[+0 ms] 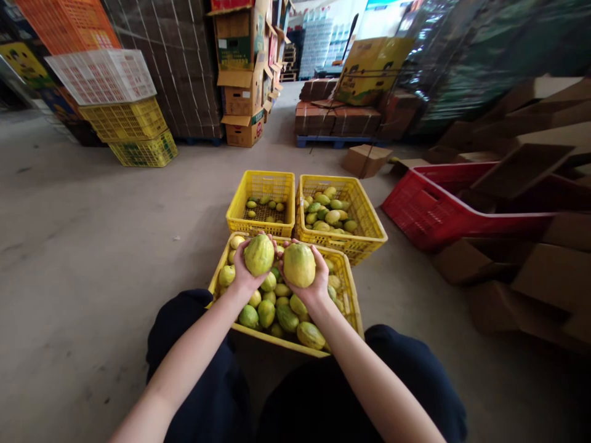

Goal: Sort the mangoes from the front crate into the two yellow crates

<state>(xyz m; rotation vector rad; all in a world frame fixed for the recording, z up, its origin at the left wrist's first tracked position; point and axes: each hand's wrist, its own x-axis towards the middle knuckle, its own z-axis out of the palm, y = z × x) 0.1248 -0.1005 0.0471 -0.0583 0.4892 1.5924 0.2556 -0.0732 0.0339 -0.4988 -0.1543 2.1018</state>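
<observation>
My left hand (244,274) cups a yellow-green papaya (259,255) from below, fingers curled round its far side. Beside it, my right hand (320,282) holds a second, rounder papaya (299,266) with a yellower lower half. The two fruits are close together but apart, held above a large yellow crate (353,295) between my knees. Many papayas (287,319), green to yellow, fill this crate, partly hidden by my hands and forearms. Behind it stand two more yellow crates: the left one (235,212) has several small fruits on its bottom, the right one (369,223) a larger heap.
A red crate (415,209) and loose cardboard boxes (549,277) crowd the right side. Stacked crates (124,123) stand at the back left, near tall carton stacks (240,92). A blue pallet (332,141) with flat cartons lies farther back on the concrete floor (92,246).
</observation>
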